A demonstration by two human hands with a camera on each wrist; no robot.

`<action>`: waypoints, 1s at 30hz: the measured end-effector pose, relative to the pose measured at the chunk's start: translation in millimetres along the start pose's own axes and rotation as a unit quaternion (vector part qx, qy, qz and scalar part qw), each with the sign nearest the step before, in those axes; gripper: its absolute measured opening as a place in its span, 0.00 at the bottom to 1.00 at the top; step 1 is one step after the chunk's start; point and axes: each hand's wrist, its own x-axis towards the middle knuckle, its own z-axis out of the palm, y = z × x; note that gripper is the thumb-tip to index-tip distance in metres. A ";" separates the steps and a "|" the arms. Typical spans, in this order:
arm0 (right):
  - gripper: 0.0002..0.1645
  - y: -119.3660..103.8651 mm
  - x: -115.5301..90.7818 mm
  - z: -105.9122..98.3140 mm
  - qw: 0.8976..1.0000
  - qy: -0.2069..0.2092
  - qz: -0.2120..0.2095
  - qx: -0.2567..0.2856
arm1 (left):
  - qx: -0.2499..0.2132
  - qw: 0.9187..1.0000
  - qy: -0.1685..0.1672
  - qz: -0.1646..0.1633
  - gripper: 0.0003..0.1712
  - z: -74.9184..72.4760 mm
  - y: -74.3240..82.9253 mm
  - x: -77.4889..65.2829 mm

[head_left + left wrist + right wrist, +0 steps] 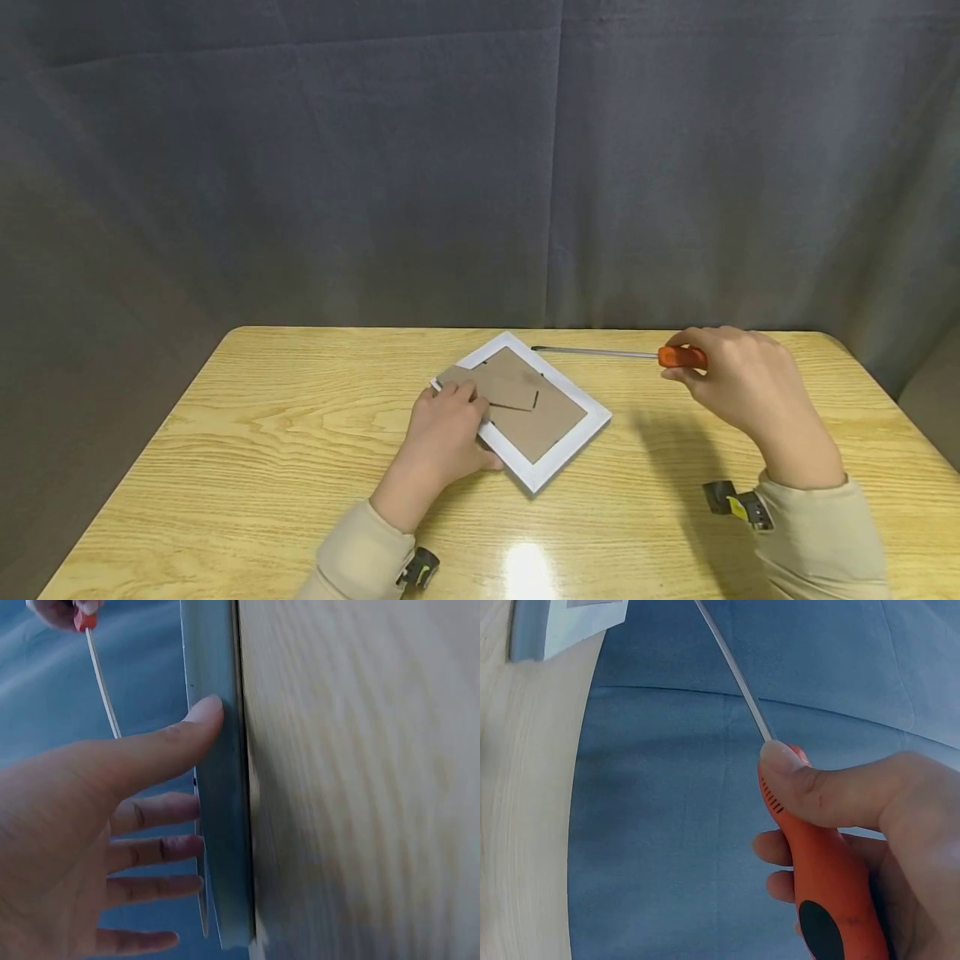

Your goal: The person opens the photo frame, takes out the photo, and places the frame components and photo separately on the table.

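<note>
A white picture frame [573, 450] lies back side up on the table, turned cornerwise, its brown backing board [540, 437] showing. An easel stand flap [498, 385] crosses the backing. My left hand [446, 425] rests at the frame's left side. Its thumb presses the outer edge [217, 787], while the fairly straight fingers touch the flap side. My right hand [750, 375] grips the orange handle [825, 862] of a screwdriver, thumb along the handle's top. The screwdriver's shaft [600, 352] points left, level above the table, with its dark tip near the frame's upper right edge.
The wood-grain table [247, 467] extends around the frame on all sides. A dark grey curtain [420, 183] hangs behind its far edge. Dark camera mounts [738, 504] sit at both sleeved wrists.
</note>
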 end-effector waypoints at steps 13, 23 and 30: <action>0.14 -1.8 0.4 0.3 1.000 -0.005 0.003 -0.004 | 0.082 0.997 0.008 0.012 0.32 -2.3 31.1 -8.2; 0.14 -0.2 -0.7 0.4 1.000 0.003 -0.001 -0.001 | -0.027 1.000 -0.008 -0.006 0.29 -7.6 8.0 -2.4; 0.14 -0.5 -0.5 -0.1 1.000 0.003 0.002 -0.001 | -0.074 0.997 0.014 -0.015 0.34 -4.8 -17.8 2.6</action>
